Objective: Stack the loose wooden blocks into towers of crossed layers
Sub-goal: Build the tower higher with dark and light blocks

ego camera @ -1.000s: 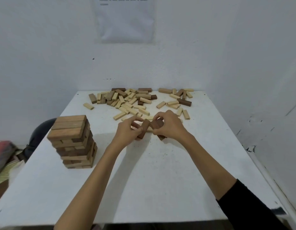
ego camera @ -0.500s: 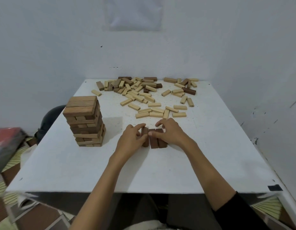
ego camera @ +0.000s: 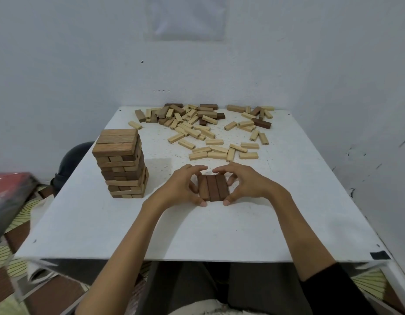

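Observation:
Three dark brown blocks (ego camera: 213,187) lie flat side by side in the middle of the white table (ego camera: 110,228), forming one layer. My left hand (ego camera: 182,187) cups the layer's left side and my right hand (ego camera: 244,184) cups its right side, fingertips touching the far ends and thumbs at the near corners. A finished tower (ego camera: 122,162) of crossed layers stands to the left. Many loose pale and dark blocks (ego camera: 197,128) lie scattered across the far half of the table.
White walls close in behind and to the right of the table. A dark round object (ego camera: 76,153) sits beyond the left edge, and a red blurred thing (ego camera: 8,196) is at far left. Black tape (ego camera: 380,255) marks the near right corner.
Both hands brought the dark blocks down from a loose grip to the table and squared them into a flat row of three. The camera tilted downward.

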`<state>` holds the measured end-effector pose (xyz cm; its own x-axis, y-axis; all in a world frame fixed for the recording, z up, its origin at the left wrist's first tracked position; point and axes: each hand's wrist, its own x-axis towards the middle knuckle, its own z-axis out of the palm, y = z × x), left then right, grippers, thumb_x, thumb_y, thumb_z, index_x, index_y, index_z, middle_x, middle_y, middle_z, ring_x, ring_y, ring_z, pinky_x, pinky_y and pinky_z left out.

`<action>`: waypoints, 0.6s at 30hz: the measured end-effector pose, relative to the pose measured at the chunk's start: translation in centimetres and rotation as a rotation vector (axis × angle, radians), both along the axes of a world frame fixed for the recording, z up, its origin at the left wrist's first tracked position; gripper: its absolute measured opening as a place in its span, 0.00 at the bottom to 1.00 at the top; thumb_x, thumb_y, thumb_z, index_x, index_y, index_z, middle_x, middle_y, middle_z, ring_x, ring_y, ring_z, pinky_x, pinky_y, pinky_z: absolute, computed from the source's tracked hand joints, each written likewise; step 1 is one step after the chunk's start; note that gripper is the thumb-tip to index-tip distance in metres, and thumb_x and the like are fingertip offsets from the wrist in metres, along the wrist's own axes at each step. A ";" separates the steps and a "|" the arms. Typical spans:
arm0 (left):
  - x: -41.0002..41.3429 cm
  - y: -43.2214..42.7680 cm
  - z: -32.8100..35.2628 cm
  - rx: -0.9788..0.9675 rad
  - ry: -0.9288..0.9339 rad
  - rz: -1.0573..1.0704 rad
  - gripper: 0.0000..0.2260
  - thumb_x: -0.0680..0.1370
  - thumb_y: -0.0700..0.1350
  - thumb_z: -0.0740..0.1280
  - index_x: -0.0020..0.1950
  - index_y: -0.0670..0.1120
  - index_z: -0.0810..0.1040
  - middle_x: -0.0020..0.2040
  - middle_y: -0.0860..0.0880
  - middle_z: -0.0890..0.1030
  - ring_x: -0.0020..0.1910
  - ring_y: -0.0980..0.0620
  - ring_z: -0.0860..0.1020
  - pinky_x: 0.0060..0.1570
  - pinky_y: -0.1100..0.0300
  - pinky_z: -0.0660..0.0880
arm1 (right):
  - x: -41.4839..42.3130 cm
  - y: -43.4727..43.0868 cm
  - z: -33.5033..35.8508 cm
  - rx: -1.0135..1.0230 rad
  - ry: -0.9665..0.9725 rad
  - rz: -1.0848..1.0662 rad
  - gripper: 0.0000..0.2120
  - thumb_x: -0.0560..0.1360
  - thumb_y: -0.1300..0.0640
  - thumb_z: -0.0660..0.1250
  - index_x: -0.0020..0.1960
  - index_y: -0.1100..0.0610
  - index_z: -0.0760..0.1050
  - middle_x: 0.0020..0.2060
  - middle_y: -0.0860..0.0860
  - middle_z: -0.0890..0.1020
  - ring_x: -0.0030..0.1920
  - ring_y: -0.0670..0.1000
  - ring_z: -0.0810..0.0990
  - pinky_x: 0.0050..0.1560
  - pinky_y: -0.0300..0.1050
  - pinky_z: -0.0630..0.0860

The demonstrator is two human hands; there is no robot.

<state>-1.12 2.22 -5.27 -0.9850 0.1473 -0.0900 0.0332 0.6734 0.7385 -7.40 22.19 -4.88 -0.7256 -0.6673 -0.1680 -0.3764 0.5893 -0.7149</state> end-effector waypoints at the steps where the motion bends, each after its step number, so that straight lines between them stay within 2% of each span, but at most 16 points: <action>1: -0.1 0.0 -0.1 -0.016 0.005 -0.013 0.41 0.62 0.42 0.80 0.71 0.52 0.65 0.59 0.51 0.70 0.41 0.56 0.76 0.42 0.70 0.72 | 0.0 0.0 -0.1 -0.002 0.007 0.003 0.40 0.60 0.60 0.80 0.68 0.48 0.68 0.60 0.48 0.71 0.46 0.40 0.74 0.45 0.30 0.70; 6: -0.4 0.4 -0.7 -0.069 0.082 -0.056 0.41 0.62 0.48 0.80 0.71 0.52 0.65 0.61 0.53 0.72 0.45 0.58 0.70 0.47 0.65 0.68 | -0.1 -0.2 -0.3 0.003 0.053 0.025 0.39 0.61 0.57 0.80 0.68 0.50 0.68 0.58 0.47 0.71 0.47 0.42 0.74 0.46 0.30 0.70; 10: -0.3 0.4 -1.1 -0.038 0.115 -0.037 0.39 0.62 0.49 0.80 0.70 0.53 0.67 0.59 0.54 0.73 0.43 0.62 0.72 0.46 0.66 0.69 | 0.0 -0.2 -0.6 -0.011 0.076 0.025 0.37 0.61 0.56 0.80 0.68 0.51 0.70 0.56 0.45 0.72 0.50 0.47 0.74 0.48 0.34 0.71; 13: -0.3 0.1 -1.3 -0.030 0.132 -0.035 0.38 0.62 0.49 0.79 0.70 0.54 0.67 0.58 0.55 0.74 0.45 0.60 0.72 0.43 0.69 0.69 | 0.1 -0.3 -0.9 -0.022 0.104 0.010 0.36 0.61 0.54 0.80 0.67 0.50 0.71 0.57 0.46 0.73 0.54 0.47 0.70 0.54 0.39 0.70; 15: -0.3 0.0 -1.4 -0.055 0.145 -0.049 0.39 0.63 0.50 0.79 0.70 0.55 0.66 0.57 0.57 0.75 0.50 0.57 0.68 0.45 0.68 0.66 | 0.2 -0.3 -1.0 -0.014 0.136 0.006 0.36 0.61 0.53 0.80 0.66 0.50 0.71 0.58 0.46 0.74 0.57 0.45 0.66 0.58 0.41 0.66; 18: -0.3 -0.1 -1.5 -0.054 0.146 -0.054 0.39 0.63 0.50 0.79 0.70 0.56 0.65 0.56 0.60 0.73 0.57 0.57 0.65 0.53 0.62 0.64 | 0.4 -0.3 -0.9 -0.067 0.099 -0.001 0.35 0.62 0.56 0.80 0.66 0.52 0.72 0.60 0.47 0.74 0.59 0.43 0.66 0.59 0.33 0.66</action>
<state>-1.44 2.15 -6.74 -0.9790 0.1992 0.0442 0.1747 0.7066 0.6857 -6.96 21.86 -5.80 -0.7373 -0.6737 -0.0509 -0.4462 0.5421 -0.7121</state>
